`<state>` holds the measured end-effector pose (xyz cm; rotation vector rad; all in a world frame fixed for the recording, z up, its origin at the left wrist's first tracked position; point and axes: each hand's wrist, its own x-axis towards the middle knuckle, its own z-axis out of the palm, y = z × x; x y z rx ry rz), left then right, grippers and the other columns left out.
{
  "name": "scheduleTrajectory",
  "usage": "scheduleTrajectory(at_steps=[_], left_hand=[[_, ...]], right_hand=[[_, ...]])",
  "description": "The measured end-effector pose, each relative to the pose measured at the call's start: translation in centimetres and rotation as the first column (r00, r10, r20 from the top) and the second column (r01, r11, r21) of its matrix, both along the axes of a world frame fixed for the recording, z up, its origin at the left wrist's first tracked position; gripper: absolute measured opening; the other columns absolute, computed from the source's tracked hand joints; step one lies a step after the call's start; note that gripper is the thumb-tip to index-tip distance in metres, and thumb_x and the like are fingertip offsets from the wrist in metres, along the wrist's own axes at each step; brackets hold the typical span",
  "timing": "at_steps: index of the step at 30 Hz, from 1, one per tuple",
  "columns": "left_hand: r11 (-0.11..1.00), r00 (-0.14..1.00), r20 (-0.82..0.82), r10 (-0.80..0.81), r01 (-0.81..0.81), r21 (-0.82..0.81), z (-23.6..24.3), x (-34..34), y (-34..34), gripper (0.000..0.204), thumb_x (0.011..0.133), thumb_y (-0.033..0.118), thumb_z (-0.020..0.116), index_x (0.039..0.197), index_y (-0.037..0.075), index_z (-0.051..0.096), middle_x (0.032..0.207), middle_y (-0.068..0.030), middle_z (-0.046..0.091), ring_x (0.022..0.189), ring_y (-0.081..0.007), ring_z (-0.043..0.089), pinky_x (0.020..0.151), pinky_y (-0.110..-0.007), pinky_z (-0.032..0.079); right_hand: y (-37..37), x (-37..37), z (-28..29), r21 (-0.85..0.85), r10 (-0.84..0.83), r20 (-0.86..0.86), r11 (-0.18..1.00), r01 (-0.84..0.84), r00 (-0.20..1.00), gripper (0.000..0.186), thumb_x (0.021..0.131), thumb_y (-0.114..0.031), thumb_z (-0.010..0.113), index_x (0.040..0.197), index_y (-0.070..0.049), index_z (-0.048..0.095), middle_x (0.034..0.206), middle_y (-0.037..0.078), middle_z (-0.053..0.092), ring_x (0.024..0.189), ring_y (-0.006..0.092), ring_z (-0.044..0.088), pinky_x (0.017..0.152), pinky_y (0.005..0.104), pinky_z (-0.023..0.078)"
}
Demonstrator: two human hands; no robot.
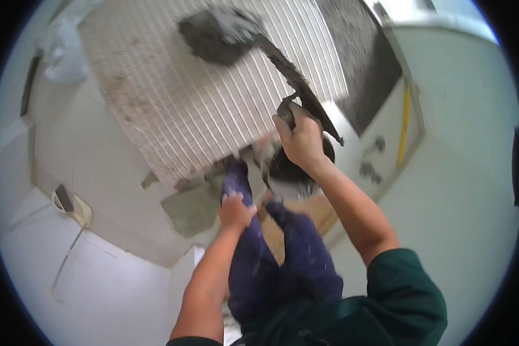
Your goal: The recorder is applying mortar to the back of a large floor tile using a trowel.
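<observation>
My right hand (304,135) is closed round the handle of a mortar-coated plastering trowel (299,81), its long blade seen nearly edge-on. The blade's far end meets a lump of wet grey mortar (222,36) on a large ribbed tile (173,104), which lies ridged face up. Beneath my right wrist stands a white bucket (343,121) with a dark inside; my forearm hides part of it. My left hand (236,210) rests on my left knee, fingers laid over the purple trousers, holding nothing.
Grey mortar (366,63) covers the floor beyond the tile's right edge. A yellow strip (405,124) lies along the right wall, near small dark clumps (369,172). A greenish sheet (196,209) is left of my feet. A white plastic bag (66,52) sits far left.
</observation>
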<state>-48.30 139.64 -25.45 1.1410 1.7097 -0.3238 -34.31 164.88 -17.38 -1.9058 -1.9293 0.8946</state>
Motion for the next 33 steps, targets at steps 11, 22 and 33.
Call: scheduleTrajectory(at_steps=[11,22,33], left_hand=[[0.968,0.980,-0.027,-0.200,0.193,-0.159,1.5,1.3,-0.4,0.058,0.073,0.038,0.080,0.122,0.010,0.067,0.140,-0.0081,0.056,0.138,-0.0315,0.044,0.109,-0.045,0.042],[0.896,0.897,-0.071,-0.436,0.425,-0.125,0.1,2.0,-0.1,0.058,0.072,0.040,0.083,0.118,0.009,0.068,0.138,-0.0129,0.058,0.134,-0.0335,0.048,0.110,-0.045,0.040],[0.851,0.856,-0.080,-0.511,0.491,-0.184,1.4,5.1,-0.4,0.059,0.073,0.039,0.082,0.121,0.009,0.067,0.140,-0.0134,0.057,0.136,-0.0345,0.046,0.111,-0.045,0.040]], right_hand=[[-18.4,17.0,-16.2,-0.677,-0.071,0.305,0.685,0.269,0.950,0.039,0.091,-0.029,0.053,0.083,0.006,0.070,0.089,0.030,0.069,0.089,0.0445,0.069,0.083,0.0506,0.054],[-16.8,17.5,-30.9,-0.956,-0.883,0.061,0.082,0.280,0.465,0.024,0.093,-0.025,0.064,0.078,-0.006,0.061,0.061,0.005,0.056,0.046,0.0171,0.051,0.039,0.0333,0.039],[-19.4,15.8,-30.7,-0.939,-0.977,-0.152,0.190,0.286,0.148,0.014,0.091,-0.018,0.065,0.083,-0.008,0.059,0.060,0.004,0.054,0.044,0.0140,0.049,0.037,0.0304,0.035]])
